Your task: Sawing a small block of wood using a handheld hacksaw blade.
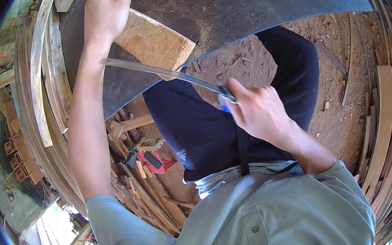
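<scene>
A flat light-brown wooden board (153, 38) lies aslant on the dark tabletop, its near corner jutting past the edge. Rough saw-like marks run along its sides, and a small dark spot shows on its face. My left hand (107, 12) is closed on the board's far end; the upper frame edge cuts off its fingertips. In my right hand (259, 108), fingers wrapped round a blue and dark handle, is a long narrow metal-bladed tool (167, 72). The blade crosses over the board's near end, its tip by my left wrist. Whether it is a file or a saw, I cannot tell.
Sawdust covers parts of the dark tabletop (241, 3), whose curved edge lies above my knees. Long wooden strips (38, 77) stand at the left, with more planks (380, 122) stacked right. A red object (159, 160) sits among wood scraps on the dirt floor (331, 94).
</scene>
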A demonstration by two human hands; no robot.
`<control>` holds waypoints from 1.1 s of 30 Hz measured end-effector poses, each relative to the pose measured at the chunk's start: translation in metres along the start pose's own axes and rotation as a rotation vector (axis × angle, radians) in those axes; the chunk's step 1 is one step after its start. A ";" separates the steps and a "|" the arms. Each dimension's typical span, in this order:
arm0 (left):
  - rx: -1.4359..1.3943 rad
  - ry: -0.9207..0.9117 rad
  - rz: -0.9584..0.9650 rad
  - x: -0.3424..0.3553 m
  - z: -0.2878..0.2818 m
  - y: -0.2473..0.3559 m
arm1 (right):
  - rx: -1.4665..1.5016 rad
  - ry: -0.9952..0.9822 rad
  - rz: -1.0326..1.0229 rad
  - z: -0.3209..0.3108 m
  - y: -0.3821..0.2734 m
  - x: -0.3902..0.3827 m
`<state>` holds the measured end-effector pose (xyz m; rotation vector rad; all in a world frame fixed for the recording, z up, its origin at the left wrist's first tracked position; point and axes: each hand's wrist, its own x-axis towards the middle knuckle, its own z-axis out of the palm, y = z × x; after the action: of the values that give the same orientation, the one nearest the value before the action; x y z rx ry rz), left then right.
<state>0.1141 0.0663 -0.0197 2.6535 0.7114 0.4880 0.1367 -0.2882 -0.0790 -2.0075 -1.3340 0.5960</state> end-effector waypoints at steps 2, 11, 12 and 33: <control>0.016 -0.010 -0.038 -0.004 -0.004 0.002 | 0.008 -0.009 0.053 -0.002 0.018 -0.027; 0.096 -0.030 -0.071 -0.003 0.000 0.004 | 0.031 -0.023 0.238 -0.008 0.069 -0.119; 0.040 0.008 -0.041 -0.007 -0.001 0.003 | 0.131 0.013 0.248 -0.011 0.054 -0.116; -0.062 0.034 -0.103 -0.007 0.000 0.003 | 0.068 0.153 -0.142 0.001 -0.038 0.044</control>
<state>0.1102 0.0600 -0.0201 2.5419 0.8255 0.5192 0.1293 -0.2367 -0.0531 -1.8472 -1.3324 0.4088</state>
